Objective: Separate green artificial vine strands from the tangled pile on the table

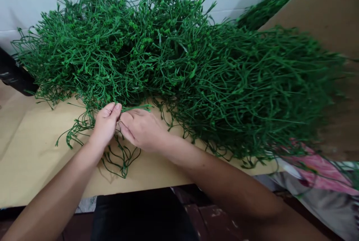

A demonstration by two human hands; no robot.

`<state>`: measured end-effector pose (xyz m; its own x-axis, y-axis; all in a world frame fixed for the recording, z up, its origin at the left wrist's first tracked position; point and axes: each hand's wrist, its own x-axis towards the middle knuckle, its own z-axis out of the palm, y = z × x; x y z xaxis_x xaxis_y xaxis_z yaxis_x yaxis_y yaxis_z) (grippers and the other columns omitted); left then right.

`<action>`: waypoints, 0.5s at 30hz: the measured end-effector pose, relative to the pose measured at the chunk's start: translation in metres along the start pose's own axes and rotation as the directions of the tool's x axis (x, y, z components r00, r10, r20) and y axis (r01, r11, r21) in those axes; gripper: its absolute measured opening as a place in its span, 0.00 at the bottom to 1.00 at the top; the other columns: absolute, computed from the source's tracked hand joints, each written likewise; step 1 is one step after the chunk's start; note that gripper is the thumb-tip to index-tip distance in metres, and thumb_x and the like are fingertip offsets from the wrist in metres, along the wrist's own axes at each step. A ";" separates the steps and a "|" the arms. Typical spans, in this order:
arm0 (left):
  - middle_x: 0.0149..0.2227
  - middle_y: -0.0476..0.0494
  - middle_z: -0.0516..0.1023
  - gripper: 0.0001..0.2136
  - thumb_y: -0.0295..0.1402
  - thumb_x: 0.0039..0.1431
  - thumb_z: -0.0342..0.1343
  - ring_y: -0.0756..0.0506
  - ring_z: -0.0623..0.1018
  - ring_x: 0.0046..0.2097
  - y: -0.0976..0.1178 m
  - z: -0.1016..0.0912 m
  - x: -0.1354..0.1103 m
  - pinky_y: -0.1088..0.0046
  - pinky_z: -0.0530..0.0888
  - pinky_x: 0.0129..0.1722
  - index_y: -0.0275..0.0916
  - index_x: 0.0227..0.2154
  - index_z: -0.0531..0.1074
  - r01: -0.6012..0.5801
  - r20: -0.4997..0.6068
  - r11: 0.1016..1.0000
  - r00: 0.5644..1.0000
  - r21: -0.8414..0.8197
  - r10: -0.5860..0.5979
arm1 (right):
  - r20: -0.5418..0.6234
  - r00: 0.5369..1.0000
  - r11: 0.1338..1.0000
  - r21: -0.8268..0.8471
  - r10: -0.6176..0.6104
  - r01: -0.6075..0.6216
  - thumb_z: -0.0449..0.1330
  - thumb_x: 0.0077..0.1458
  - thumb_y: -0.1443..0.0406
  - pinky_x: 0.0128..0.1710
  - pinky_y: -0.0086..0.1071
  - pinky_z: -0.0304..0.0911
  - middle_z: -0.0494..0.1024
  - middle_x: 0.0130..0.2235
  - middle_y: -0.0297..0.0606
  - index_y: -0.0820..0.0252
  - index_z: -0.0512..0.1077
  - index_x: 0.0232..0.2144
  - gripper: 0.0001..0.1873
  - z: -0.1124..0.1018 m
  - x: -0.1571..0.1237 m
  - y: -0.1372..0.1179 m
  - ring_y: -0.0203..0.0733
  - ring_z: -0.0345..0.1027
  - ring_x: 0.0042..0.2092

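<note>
My left hand [108,121] is closed with the thumb up, pinching thin green plastic plant stems [122,160] whose ends droop below it onto the tabletop. Pressed close against it, my right hand [143,127] has its fingers curled round the stems, with a few green tips [140,107] poking out above the knuckles. A small pale end shows between the two hands; what it is I cannot make out. Right behind both hands rises a big tangled heap of green artificial stems [112,54], with lighter buds at the tips.
The tan board-like tabletop [30,147] runs under everything. A cardboard sheet [316,12] leans at the right, more greenery [263,12] behind it. At the left edge stands a black object [17,74]. Pink patterned cloth [316,170] lies at the lower right; a white tiled wall [25,1] is behind.
</note>
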<state>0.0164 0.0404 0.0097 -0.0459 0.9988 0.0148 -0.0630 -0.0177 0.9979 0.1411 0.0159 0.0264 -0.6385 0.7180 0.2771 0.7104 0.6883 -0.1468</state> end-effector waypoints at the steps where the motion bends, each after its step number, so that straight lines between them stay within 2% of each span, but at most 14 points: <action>1: 0.16 0.56 0.54 0.16 0.37 0.52 0.57 0.56 0.54 0.18 0.002 -0.002 0.003 0.80 0.53 0.16 0.38 0.17 0.57 0.018 -0.050 1.000 0.999 -0.002 -0.018 | 0.044 0.997 0.997 -0.001 -0.071 0.071 0.43 0.58 0.66 0.31 0.34 0.54 0.73 0.30 0.46 0.68 0.68 0.32 0.15 0.000 -0.003 -0.007 0.40 0.62 0.31; 2: 0.15 0.57 0.54 0.16 0.37 0.53 0.57 0.56 0.54 0.18 0.003 -0.005 0.006 0.80 0.52 0.15 0.38 0.18 0.57 0.034 -0.115 0.999 0.993 -0.012 -0.035 | 0.081 0.979 0.982 0.017 -0.188 0.187 0.44 0.57 0.67 0.29 0.33 0.53 0.72 0.29 0.45 0.67 0.68 0.32 0.14 0.001 -0.007 -0.016 0.40 0.62 0.30; 3: 0.15 0.57 0.53 0.15 0.37 0.53 0.56 0.56 0.54 0.17 0.006 -0.009 0.010 0.80 0.51 0.15 0.39 0.18 0.57 0.043 -0.183 0.999 0.982 -0.028 -0.048 | 0.101 0.940 0.945 0.051 -0.326 0.323 0.45 0.57 0.68 0.28 0.33 0.53 0.72 0.28 0.43 0.66 0.68 0.31 0.12 0.002 -0.010 -0.025 0.40 0.61 0.29; 5: 0.15 0.58 0.53 0.15 0.38 0.53 0.57 0.56 0.53 0.16 0.010 -0.016 0.014 0.80 0.50 0.14 0.39 0.19 0.57 0.042 -0.266 0.998 0.962 -0.055 -0.055 | 0.084 0.838 0.840 0.130 -0.539 0.527 0.47 0.56 0.70 0.28 0.33 0.54 0.71 0.27 0.40 0.65 0.68 0.30 0.10 0.004 -0.016 -0.042 0.40 0.62 0.30; 6: 0.14 0.58 0.54 0.15 0.38 0.53 0.57 0.57 0.53 0.16 0.012 -0.019 0.015 0.80 0.50 0.14 0.39 0.20 0.57 0.037 -0.261 0.998 0.964 -0.053 -0.050 | 0.053 0.811 0.807 0.155 -0.583 0.570 0.47 0.56 0.70 0.29 0.33 0.55 0.71 0.27 0.39 0.65 0.67 0.31 0.09 0.004 -0.018 -0.047 0.39 0.63 0.31; 7: 0.14 0.58 0.54 0.15 0.39 0.53 0.57 0.57 0.53 0.16 0.013 -0.020 0.014 0.80 0.50 0.14 0.39 0.20 0.58 0.035 -0.222 0.999 0.974 -0.036 -0.042 | 0.022 0.813 0.805 0.160 -0.582 0.571 0.47 0.56 0.70 0.30 0.33 0.56 0.71 0.28 0.39 0.64 0.67 0.31 0.09 0.002 -0.018 -0.049 0.39 0.63 0.32; 9: 0.14 0.57 0.55 0.16 0.40 0.53 0.57 0.57 0.54 0.16 0.014 -0.020 0.011 0.81 0.51 0.14 0.38 0.19 0.58 0.023 -0.098 0.999 0.995 0.022 -0.021 | -0.056 0.869 0.860 0.124 -0.492 0.495 0.48 0.58 0.69 0.32 0.33 0.58 0.70 0.28 0.39 0.64 0.67 0.29 0.10 -0.008 -0.017 -0.041 0.38 0.62 0.32; 12: 0.14 0.57 0.56 0.19 0.42 0.51 0.58 0.57 0.55 0.17 0.011 -0.016 0.008 0.81 0.52 0.15 0.38 0.16 0.56 -0.033 0.043 0.996 0.999 0.080 0.029 | -0.189 0.934 0.942 0.085 -0.303 0.323 0.48 0.59 0.66 0.29 0.31 0.57 0.67 0.23 0.37 0.63 0.66 0.23 0.14 -0.042 -0.019 -0.005 0.34 0.59 0.28; 14: 0.14 0.56 0.57 0.20 0.43 0.50 0.58 0.57 0.56 0.17 0.008 -0.016 0.008 0.80 0.52 0.15 0.38 0.16 0.55 -0.051 0.075 0.993 0.996 0.104 0.044 | -0.263 0.953 0.978 0.106 -0.149 0.182 0.48 0.59 0.65 0.26 0.30 0.54 0.65 0.22 0.34 0.61 0.64 0.20 0.16 -0.071 -0.027 0.030 0.31 0.57 0.25; 15: 0.14 0.56 0.57 0.20 0.43 0.50 0.58 0.57 0.56 0.17 0.008 -0.017 0.009 0.80 0.52 0.15 0.38 0.15 0.56 -0.052 0.079 0.992 0.996 0.115 0.043 | -0.342 0.939 0.993 0.096 -0.028 0.064 0.50 0.59 0.63 0.26 0.30 0.52 0.65 0.21 0.33 0.60 0.63 0.19 0.17 -0.085 -0.032 0.049 0.30 0.56 0.25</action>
<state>-0.0010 0.0488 0.0164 0.0304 0.9975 0.0632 0.0547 -0.0648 0.9964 0.2218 0.0179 0.0913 -0.5182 0.6199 0.5892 0.6363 0.7398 -0.2187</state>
